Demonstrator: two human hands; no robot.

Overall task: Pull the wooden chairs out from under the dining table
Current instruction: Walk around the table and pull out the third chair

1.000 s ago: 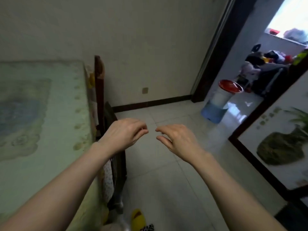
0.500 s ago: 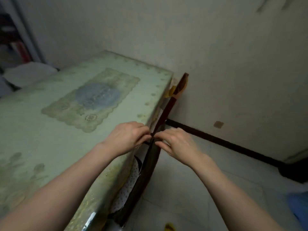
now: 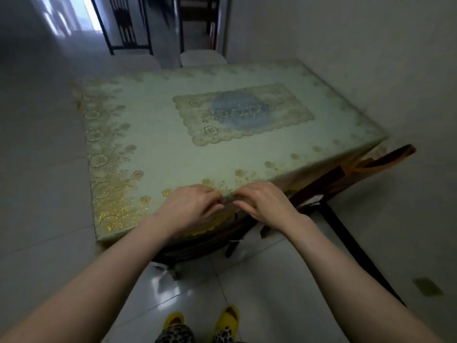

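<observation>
The dining table [image 3: 158, 154] wears a pale green flowered cloth. A dark wooden chair [image 3: 197, 243] is tucked under its near edge, only the curved back rail and a leg showing. A second wooden chair [image 3: 385, 160] leans at the table's right corner beside the wall. My left hand [image 3: 190, 206] and my right hand [image 3: 264, 204] hover side by side over the near table edge, just above the first chair's back. Their fingers are loosely curled toward each other and hold nothing that I can see.
A wall [image 3: 395, 70] runs close along the table's right side, with a dark baseboard [image 3: 358, 256]. Two pale chair backs [image 3: 202, 58] stand at the far end, dark shelving [image 3: 123, 23] behind them. My yellow slippers [image 3: 226, 318] rest on the tiled floor.
My view has swung left, from the doorway to the table's short end. My hands have moved from the right chair's top rail to the near table edge.
</observation>
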